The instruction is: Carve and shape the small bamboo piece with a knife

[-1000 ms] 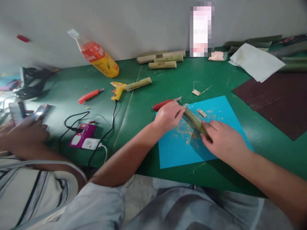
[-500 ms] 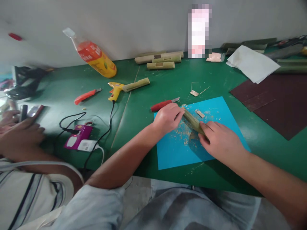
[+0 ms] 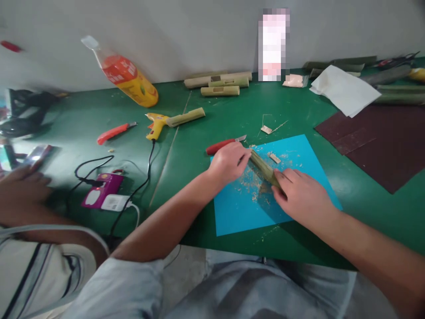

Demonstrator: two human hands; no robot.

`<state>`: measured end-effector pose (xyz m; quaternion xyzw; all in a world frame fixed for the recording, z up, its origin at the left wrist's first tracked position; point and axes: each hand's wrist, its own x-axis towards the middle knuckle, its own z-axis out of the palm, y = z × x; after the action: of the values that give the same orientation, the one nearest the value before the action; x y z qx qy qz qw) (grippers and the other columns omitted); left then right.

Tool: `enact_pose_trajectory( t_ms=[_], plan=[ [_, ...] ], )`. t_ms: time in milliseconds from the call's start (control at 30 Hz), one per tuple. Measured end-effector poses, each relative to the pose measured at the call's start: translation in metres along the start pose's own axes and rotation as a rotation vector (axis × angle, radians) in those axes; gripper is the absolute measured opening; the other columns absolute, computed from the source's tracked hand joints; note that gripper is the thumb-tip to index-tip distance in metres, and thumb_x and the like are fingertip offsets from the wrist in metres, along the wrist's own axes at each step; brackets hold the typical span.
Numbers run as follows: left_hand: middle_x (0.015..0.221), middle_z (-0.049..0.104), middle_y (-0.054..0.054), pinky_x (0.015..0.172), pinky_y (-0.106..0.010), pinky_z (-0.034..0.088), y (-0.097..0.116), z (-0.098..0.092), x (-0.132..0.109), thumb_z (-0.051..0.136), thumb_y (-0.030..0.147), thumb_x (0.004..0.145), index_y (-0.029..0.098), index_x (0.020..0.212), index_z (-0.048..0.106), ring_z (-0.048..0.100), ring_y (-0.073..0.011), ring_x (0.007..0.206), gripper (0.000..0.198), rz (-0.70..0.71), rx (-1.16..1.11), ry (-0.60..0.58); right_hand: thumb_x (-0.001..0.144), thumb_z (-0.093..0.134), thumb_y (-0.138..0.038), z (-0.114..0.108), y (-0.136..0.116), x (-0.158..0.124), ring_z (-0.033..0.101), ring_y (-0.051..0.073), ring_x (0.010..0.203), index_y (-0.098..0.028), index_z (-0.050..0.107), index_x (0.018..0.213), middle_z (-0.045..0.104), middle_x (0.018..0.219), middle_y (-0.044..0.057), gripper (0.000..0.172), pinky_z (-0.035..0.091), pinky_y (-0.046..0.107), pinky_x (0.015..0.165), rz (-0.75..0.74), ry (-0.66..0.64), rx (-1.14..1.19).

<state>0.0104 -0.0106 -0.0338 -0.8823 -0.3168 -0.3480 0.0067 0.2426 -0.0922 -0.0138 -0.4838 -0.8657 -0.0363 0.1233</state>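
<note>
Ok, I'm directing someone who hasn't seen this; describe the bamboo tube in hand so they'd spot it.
On the green table, find the bright blue sheet strewn with shavings. Over it slants the bamboo tube, its far end at the left hand. Unlike the other bamboo pieces farther back, it is gripped by the right hand.

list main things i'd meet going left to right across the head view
co-worker's hand, purple box, yellow glue gun, loose bamboo piece, left hand, held bamboo tube, right hand, dark brown sheet
</note>
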Motion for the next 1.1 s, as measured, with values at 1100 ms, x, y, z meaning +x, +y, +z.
enact_pose_trajectory(
  t_ms=[1100],
  plan=[
    [0.083,0.074,-0.006,0.073,-0.033,0.057,0.0035,0.0004,0.0004,0.054,0.023,0.108,0.015,0.095,0.072,0.070,-0.0188,0.078,0.024,0.059,0.001,-0.089,0.100,0.056,-0.021,-0.0022,0.0012,-0.0003,0.069,0.026,0.083,-0.005,0.077,0.124,0.074,0.088,0.012,0.035,0.051,0.038,0.068,-0.006,-0.016,0.023]
  ],
)
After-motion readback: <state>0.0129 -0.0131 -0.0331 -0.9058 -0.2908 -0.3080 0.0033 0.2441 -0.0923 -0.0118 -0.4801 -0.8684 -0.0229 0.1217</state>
